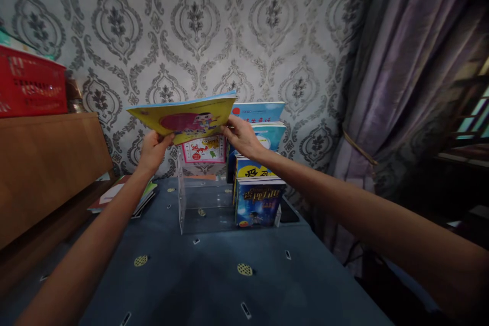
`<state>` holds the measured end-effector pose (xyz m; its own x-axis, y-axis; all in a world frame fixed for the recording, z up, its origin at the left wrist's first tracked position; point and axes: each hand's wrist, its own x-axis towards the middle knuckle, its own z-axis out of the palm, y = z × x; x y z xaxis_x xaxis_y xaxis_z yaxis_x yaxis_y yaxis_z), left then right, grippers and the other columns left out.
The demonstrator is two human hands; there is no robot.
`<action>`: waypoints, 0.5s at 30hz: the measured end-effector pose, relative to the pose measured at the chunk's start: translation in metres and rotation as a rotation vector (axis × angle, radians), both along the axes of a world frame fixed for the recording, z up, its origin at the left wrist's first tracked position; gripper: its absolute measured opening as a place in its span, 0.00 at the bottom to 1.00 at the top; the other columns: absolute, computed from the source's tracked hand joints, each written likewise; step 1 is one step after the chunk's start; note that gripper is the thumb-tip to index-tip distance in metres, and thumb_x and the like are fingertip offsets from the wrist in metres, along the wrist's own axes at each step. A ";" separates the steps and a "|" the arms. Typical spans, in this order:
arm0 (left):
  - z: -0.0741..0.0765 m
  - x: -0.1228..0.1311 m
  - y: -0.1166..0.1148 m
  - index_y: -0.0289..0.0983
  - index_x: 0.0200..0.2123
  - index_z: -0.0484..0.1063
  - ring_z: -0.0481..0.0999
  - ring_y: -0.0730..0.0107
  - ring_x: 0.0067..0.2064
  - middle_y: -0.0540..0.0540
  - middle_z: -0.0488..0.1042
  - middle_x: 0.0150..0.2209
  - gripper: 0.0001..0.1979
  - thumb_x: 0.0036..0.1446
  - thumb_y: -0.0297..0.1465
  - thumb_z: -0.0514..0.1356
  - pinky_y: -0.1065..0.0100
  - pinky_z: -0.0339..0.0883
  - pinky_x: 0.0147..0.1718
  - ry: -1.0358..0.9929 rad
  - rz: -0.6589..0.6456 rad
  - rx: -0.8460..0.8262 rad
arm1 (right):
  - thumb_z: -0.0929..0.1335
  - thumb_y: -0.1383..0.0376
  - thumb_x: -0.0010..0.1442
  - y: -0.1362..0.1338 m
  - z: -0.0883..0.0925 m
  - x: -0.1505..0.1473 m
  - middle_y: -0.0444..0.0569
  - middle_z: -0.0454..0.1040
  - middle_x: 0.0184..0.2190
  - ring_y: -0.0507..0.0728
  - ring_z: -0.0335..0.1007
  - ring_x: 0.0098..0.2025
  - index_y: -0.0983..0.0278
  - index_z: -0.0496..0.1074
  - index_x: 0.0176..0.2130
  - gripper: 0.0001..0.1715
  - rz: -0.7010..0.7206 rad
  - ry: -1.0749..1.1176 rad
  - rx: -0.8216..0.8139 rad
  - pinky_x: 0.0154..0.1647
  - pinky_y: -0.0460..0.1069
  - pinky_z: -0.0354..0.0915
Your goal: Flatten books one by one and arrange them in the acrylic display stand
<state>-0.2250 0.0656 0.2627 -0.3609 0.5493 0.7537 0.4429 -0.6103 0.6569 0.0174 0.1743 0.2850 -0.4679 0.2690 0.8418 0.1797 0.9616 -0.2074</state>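
A yellow picture book (pixel 183 121), with a blue edge showing behind its cover, is held up and tilted above a clear acrylic book rack (pixel 181 198). My left hand (pixel 153 148) grips its lower left corner, and my right hand (pixel 242 136) pinches its right edge. Below it, a pink-edged book with a fox picture (pixel 204 150) stands at the back of the rack's left side. The right side is filled with upright books: a dark blue one (pixel 257 206) in front, a yellow one (pixel 252 169) behind, and light blue ones (pixel 263 111) at the back.
Several books and papers (pixel 145 196) lie in a pile on the blue tablecloth (pixel 183 275) at left. A wooden cabinet (pixel 53 163) beside them carries a red basket (pixel 32 81). Patterned wallpaper backs the table, and a tied grey-purple curtain (pixel 378 102) hangs at right.
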 end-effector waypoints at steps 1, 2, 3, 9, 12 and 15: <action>0.000 0.000 0.002 0.34 0.34 0.74 0.73 0.67 0.31 0.48 0.76 0.29 0.21 0.43 0.44 0.68 0.67 0.71 0.32 0.002 -0.009 0.006 | 0.62 0.68 0.66 0.001 0.000 0.000 0.53 0.78 0.44 0.60 0.71 0.45 0.63 0.73 0.47 0.13 -0.003 0.000 -0.005 0.50 0.57 0.69; 0.000 -0.001 0.004 0.34 0.35 0.74 0.74 0.67 0.32 0.48 0.76 0.29 0.21 0.43 0.44 0.68 0.67 0.71 0.32 0.004 -0.016 0.012 | 0.62 0.68 0.65 0.002 -0.001 0.000 0.53 0.78 0.44 0.61 0.72 0.45 0.64 0.73 0.47 0.13 -0.005 -0.002 -0.008 0.50 0.56 0.69; 0.001 -0.001 0.006 0.34 0.35 0.74 0.74 0.66 0.33 0.47 0.77 0.29 0.21 0.43 0.44 0.68 0.67 0.72 0.33 0.007 -0.019 0.018 | 0.62 0.68 0.65 0.002 -0.001 0.000 0.53 0.78 0.44 0.61 0.72 0.45 0.64 0.73 0.47 0.14 -0.006 -0.007 -0.011 0.49 0.56 0.69; 0.001 -0.007 0.018 0.34 0.37 0.75 0.76 0.64 0.35 0.47 0.78 0.31 0.18 0.47 0.41 0.66 0.67 0.73 0.33 0.059 0.017 0.025 | 0.62 0.67 0.62 0.005 0.001 0.000 0.52 0.78 0.39 0.62 0.72 0.41 0.64 0.73 0.44 0.13 -0.062 -0.037 -0.015 0.43 0.54 0.67; -0.003 -0.012 0.023 0.35 0.38 0.74 0.77 0.63 0.37 0.47 0.78 0.32 0.15 0.50 0.39 0.66 0.67 0.74 0.34 0.100 0.017 0.020 | 0.62 0.67 0.61 0.005 0.003 0.001 0.52 0.78 0.36 0.61 0.71 0.37 0.64 0.72 0.41 0.12 -0.130 -0.079 -0.009 0.41 0.54 0.65; -0.006 -0.018 0.027 0.35 0.39 0.74 0.77 0.63 0.39 0.47 0.79 0.33 0.15 0.51 0.38 0.66 0.66 0.74 0.35 0.117 0.013 0.006 | 0.62 0.68 0.60 0.005 0.006 0.002 0.53 0.78 0.38 0.62 0.71 0.38 0.64 0.73 0.41 0.12 -0.139 -0.117 -0.020 0.41 0.55 0.66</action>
<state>-0.2427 0.0927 0.2564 -0.2772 0.5406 0.7943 0.5238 -0.6080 0.5966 0.0193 0.1794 0.2907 -0.5193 0.3541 0.7778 0.3349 0.9216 -0.1960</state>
